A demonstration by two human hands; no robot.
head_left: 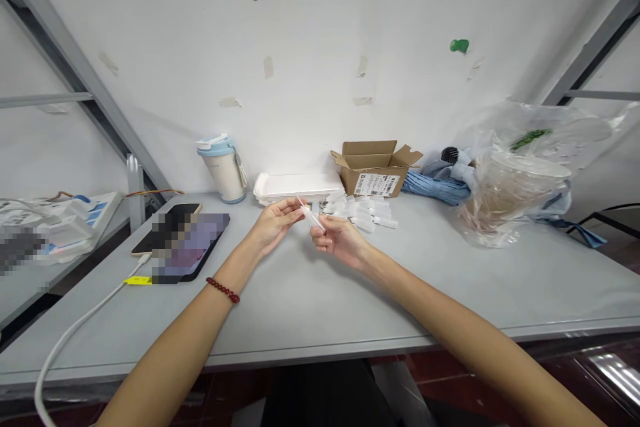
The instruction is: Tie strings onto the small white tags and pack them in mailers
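Note:
My left hand [276, 225] and my right hand [344, 240] meet above the middle of the table. Between them is a small translucent squeeze bottle [313, 219] with a thin white tip, held at a slant. My left fingers pinch it near the tip end. My right fingers are closed around its body, hiding part of it. Just behind my right hand lies a loose pile of similar small translucent bottles [369, 211]. The exact shape of the tip is too small to make out.
Against the wall stand a tumbler [223, 170], a white flat package [300, 185] and an open cardboard box [375, 170]. Blue cord [435, 185] and a plastic-bagged container [520, 180] sit at right. Two phones [193, 247] and a white cable [75, 327] lie at left.

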